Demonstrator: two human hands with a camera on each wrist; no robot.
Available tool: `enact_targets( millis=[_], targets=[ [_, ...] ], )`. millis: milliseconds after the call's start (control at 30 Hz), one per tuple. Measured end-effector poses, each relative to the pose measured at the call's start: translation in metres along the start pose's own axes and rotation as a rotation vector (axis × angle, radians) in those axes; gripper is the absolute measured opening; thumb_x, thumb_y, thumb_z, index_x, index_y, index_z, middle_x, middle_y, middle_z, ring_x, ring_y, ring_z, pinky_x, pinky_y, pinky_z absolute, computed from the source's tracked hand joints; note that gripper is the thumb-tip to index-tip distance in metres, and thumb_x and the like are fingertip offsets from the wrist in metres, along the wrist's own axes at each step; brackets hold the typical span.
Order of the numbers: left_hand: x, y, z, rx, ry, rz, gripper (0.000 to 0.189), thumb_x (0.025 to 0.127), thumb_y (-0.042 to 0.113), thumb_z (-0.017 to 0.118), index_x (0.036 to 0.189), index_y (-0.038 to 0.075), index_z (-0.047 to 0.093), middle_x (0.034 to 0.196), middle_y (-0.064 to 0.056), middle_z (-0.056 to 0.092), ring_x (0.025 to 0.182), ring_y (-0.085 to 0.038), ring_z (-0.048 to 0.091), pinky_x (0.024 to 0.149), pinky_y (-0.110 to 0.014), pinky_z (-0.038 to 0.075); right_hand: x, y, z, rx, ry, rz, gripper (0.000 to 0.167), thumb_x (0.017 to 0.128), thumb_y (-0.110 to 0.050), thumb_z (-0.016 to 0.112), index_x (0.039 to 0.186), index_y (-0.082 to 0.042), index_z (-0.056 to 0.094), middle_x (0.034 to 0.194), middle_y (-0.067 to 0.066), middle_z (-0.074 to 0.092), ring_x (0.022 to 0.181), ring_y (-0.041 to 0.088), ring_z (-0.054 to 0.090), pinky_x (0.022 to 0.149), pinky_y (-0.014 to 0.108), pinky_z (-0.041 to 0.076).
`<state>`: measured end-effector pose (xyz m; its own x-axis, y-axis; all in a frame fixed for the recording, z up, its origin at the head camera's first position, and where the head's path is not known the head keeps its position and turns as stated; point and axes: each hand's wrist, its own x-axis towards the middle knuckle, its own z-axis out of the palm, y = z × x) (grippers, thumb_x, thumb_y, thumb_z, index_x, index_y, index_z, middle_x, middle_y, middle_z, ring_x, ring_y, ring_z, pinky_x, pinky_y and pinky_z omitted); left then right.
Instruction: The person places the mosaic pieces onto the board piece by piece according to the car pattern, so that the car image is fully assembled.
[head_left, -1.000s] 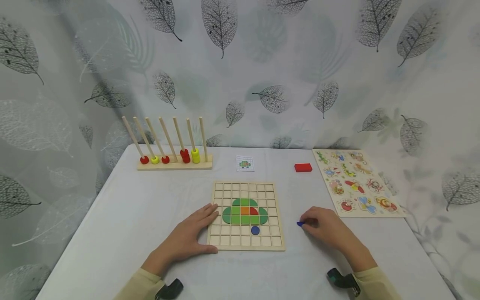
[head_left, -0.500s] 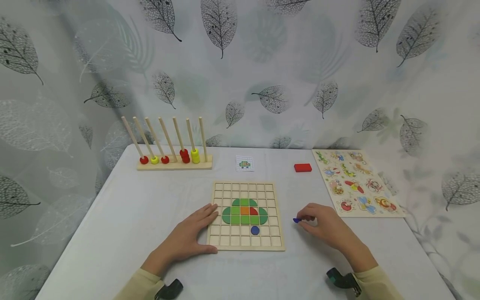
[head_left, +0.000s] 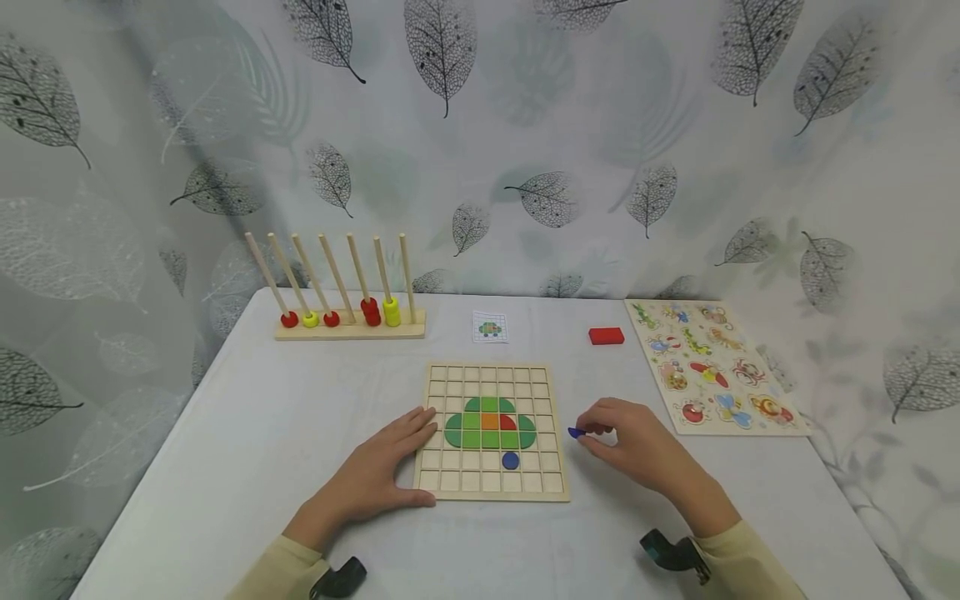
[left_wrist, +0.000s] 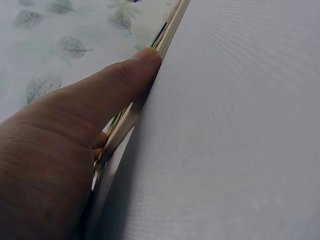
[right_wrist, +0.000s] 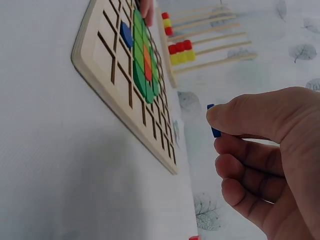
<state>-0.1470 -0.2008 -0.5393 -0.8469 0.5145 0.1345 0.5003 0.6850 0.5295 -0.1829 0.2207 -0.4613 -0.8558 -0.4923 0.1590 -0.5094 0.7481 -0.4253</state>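
A wooden grid board (head_left: 542, 483) lies flat in the middle of the white table. Green pieces (head_left: 471, 439) form a cluster on it, with an orange square (head_left: 490, 422) and a red piece (head_left: 507, 423); one blue disc (head_left: 511, 461) sits below them. My left hand (head_left: 375, 471) rests at the board's left side, fingers extended on its edge and thumb at the front corner. Just off the board's right edge, my right hand (head_left: 637, 446) pinches a small blue piece (head_left: 575, 432) between thumb and index finger, above the table. Its full outline is partly covered by the thumb in the right wrist view.
Behind the board lies a small pattern card (head_left: 491, 327). A bead rack with upright pegs (head_left: 350, 331) stands at back left. A red block (head_left: 606, 336) is at back right, beside a picture puzzle board (head_left: 712, 367). A leaf-print curtain (head_left: 480, 150) hangs behind the table.
My right hand has moved left and slightly away from me, carrying the blue piece nearer the board's right edge. My left hand has stayed in place.
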Motion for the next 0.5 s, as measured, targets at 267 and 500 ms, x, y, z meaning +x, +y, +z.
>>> enact_targets(
  millis=[267, 500],
  targets=[
    [0.000, -0.001, 0.000, -0.005, -0.003, -0.001, 0.109, 0.083, 0.075, 0.081, 0.166, 0.014, 0.046, 0.177, 0.006, 0.030, 0.164, -0.022, 0.024, 0.123, -0.060, 0.036, 0.008, -0.012, 0.006, 0.034, 0.012, -0.048, 0.022, 0.088, -0.009, 0.092, 0.103, -0.021, 0.081, 0.098, -0.016, 0.070, 0.089, 0.006, 0.064, 0.083, 0.032, 0.063],
    [0.000, 0.000, -0.001, -0.011, -0.006, -0.001, 0.109, 0.083, 0.074, 0.081, 0.166, 0.013, 0.046, 0.177, 0.005, 0.029, 0.164, -0.024, 0.024, 0.124, -0.060, 0.035, 0.015, -0.022, 0.011, 0.044, -0.012, -0.075, 0.021, 0.088, -0.010, 0.092, 0.104, -0.020, 0.081, 0.100, -0.015, 0.070, 0.090, 0.006, 0.065, 0.083, 0.031, 0.063]
  ],
)
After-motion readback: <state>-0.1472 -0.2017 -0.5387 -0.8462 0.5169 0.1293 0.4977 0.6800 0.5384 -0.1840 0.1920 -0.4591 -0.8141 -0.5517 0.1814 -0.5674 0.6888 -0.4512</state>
